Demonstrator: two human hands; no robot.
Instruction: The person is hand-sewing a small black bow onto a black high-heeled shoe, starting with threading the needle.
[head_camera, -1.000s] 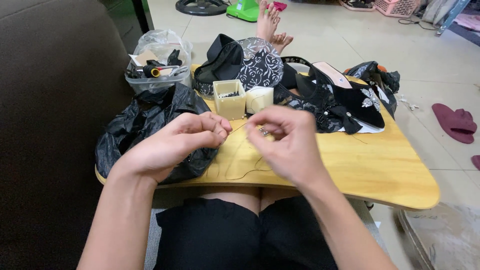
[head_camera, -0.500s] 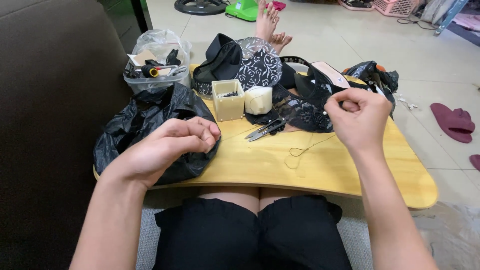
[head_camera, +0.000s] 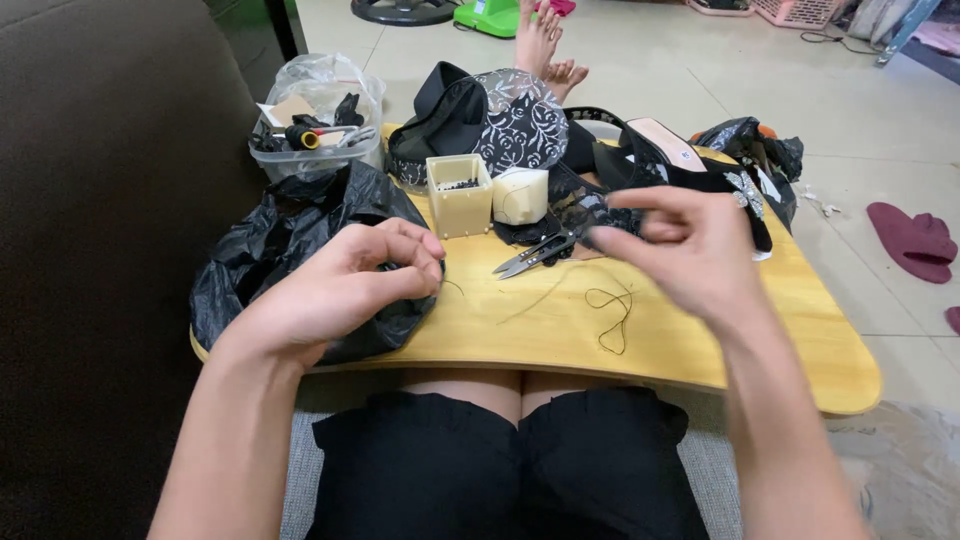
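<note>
My left hand (head_camera: 345, 285) hovers over a black plastic bag (head_camera: 285, 235) at the left end of the wooden lap table (head_camera: 700, 345), fingertips pinched on the end of a dark thread (head_camera: 608, 312). The rest of the thread lies in loose loops on the table. My right hand (head_camera: 690, 250) is blurred above the table's middle, its fingers pointing left toward small metal thread snips (head_camera: 535, 255). The fingers are close together; anything between them is too blurred to see. Behind the snips stand a cream box of dark beads (head_camera: 460, 195) and a white block (head_camera: 521, 195).
Black lace fabric (head_camera: 525, 120) and a black shoe with a pink insole (head_camera: 675, 150) crowd the table's far side. A clear tub of sewing bits (head_camera: 315, 130) is far left. A dark sofa (head_camera: 90, 250) is at my left. Another person's feet (head_camera: 545, 50) and a maroon slipper (head_camera: 915, 240) are on the floor.
My right hand pulled the thread up to the right, then dropped back left toward the snips. The thread now lies slack on the table. My left hand stayed pinched over the bag.
</note>
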